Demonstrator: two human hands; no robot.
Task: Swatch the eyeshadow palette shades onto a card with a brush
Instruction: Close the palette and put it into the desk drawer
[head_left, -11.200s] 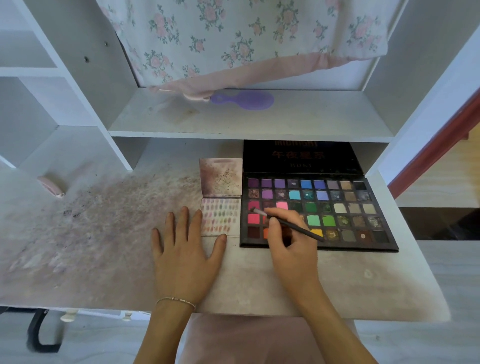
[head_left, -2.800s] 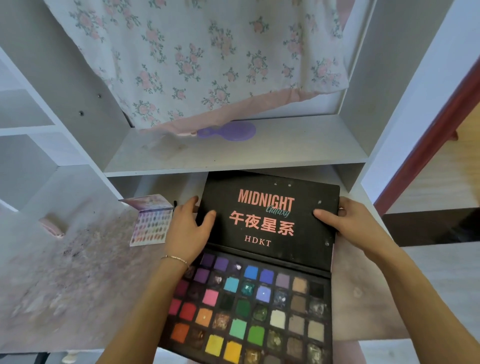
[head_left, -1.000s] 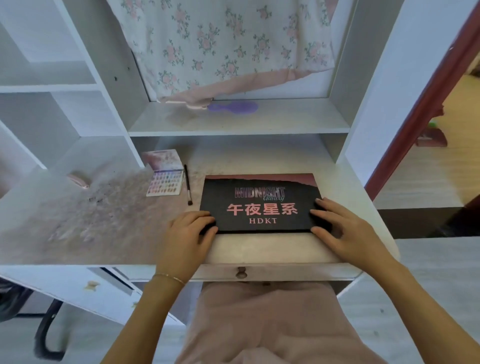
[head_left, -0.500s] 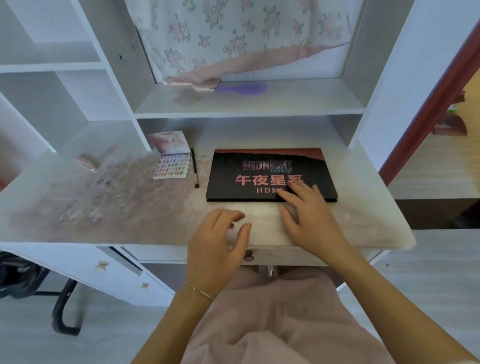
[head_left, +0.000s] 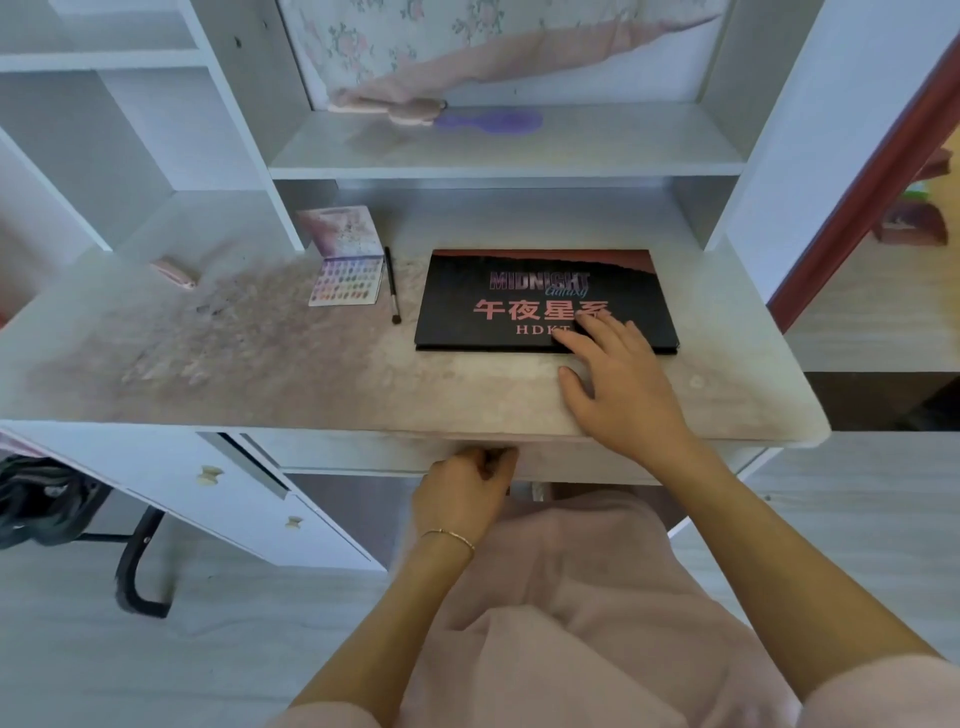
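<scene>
Right hand (head_left: 621, 387) spread flat, fingertips (head_left: 589, 327) resting on the near edge of the closed black eyeshadow palette (head_left: 540, 299), palm on the desk (head_left: 260, 374). Left hand (head_left: 462, 488) below the desk's front edge, fingers curled at the drawer front (head_left: 363, 452) (whether round a knob, hidden). Well left of the right hand, past the palette: brush (head_left: 391, 283) lying flat, bristles toward the person, and just beside it the swatched card (head_left: 347, 280), rows of colour dabs showing. Farther up, beyond both hands, purple hairbrush (head_left: 491, 122) on the shelf (head_left: 597, 150).
</scene>
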